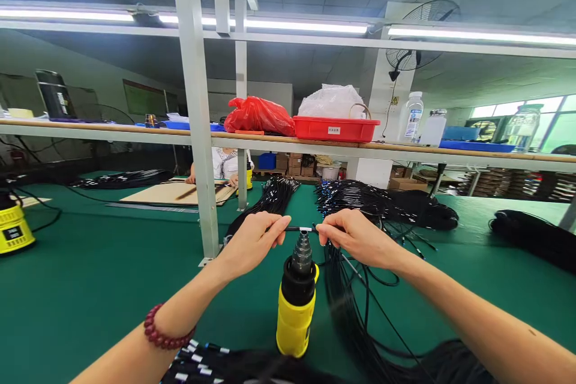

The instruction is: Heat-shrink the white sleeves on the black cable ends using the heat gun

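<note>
Between my two hands a thin black cable (292, 228) with a white sleeve (306, 229) is stretched level. My left hand (258, 237) pinches its left end between thumb and fingers. On the other side my right hand (353, 236) pinches the cable just right of the sleeve. Directly beneath the sleeve stands a yellow and black heat gun (297, 306), upright, its stepped metal nozzle (302, 252) pointing up. Whether the nozzle touches the sleeve I cannot tell.
Black cable bundles lie behind (355, 195), at the right (533, 234) and in front (202, 366) on the green table (112, 294). A metal post (200, 132) rises left of my hands. Above runs a shelf with a red tray (337, 129). Another person (225, 165) sits opposite.
</note>
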Motion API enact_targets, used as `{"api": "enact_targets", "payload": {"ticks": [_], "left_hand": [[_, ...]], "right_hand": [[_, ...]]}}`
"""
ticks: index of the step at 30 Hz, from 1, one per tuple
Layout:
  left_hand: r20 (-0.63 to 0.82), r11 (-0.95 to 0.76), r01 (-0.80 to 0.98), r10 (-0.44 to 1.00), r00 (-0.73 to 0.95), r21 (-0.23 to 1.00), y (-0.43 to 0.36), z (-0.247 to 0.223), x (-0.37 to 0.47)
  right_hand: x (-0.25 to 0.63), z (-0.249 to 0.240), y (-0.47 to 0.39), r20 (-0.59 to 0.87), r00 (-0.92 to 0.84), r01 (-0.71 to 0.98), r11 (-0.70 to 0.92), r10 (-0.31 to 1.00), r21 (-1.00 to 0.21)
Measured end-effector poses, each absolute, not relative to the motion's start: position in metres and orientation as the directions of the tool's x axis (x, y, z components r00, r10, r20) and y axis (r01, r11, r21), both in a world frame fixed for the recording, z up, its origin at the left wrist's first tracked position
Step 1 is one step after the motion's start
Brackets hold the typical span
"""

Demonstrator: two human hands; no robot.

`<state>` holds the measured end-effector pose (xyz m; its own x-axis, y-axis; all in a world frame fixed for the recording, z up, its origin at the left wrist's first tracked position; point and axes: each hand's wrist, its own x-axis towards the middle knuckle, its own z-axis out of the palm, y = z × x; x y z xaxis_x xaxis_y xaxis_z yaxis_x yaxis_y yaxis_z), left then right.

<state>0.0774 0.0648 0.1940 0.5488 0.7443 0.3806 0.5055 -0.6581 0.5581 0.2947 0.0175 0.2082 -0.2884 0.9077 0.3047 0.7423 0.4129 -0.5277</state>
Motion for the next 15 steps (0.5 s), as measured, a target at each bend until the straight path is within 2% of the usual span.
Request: {"api": "enact_targets", "payload": {"ticks": [6,9,12,15], "left_hand": [[0.464,-0.674,0.485,0.737,0.491,0.558,0.067,0.193,0.080],[0.469,-0.658,0.519,0.753,0.462,0.545,0.070,0.191,0.075],[0.395,-0.618,0.591,0.786,0.476,0.518,0.080,0.177,0.057],[0.210,-0.559,0.671,0.821,0.531,0.487,0.091,0.142,0.024]], "right_hand": [[0.295,0.205,0.023,0.367,-0.226,0.733,0.405,0.902,-0.546],[0.305,0.199,0.034,0.356,-0.145,0.833,0.308,0.923,-0.460],[0.333,0.182,0.051,0.293,-0.022,0.951,0.110,0.956,-0.287],[0.370,0.155,0.065,0.170,0.057,0.974,-0.018,0.984,-0.225]]}}
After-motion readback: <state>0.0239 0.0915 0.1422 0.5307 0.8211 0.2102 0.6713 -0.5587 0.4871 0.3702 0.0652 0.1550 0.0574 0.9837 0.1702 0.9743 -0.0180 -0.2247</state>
